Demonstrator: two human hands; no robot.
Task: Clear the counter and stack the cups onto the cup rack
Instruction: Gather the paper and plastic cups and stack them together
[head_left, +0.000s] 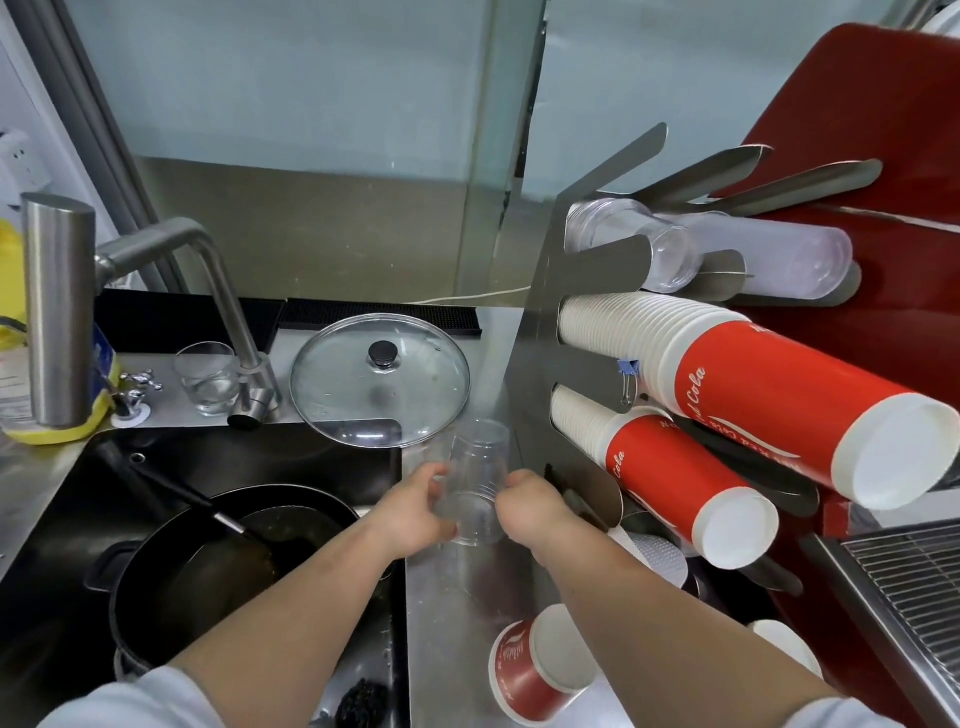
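A clear plastic cup (475, 478), possibly a nested pair, is held above the steel counter (457, 597) between both hands. My left hand (415, 512) grips its left side and my right hand (532, 504) grips its right side. Just to the right stands the metal cup rack (540, 332). The rack holds two long stacks of red and white paper cups (753, 395), clear cups (639, 244) and a frosted stack (779, 254). A short stack of red paper cups (540, 670) lies on its side on the counter near my right forearm.
A glass pot lid (379, 379) lies behind the held cup. The dark sink (234, 467) on the left holds a black pan (228, 566), with a tap (171, 249) and a drinking glass (208, 379) behind it. A red machine (883, 130) and a drip grate (904, 582) are on the right.
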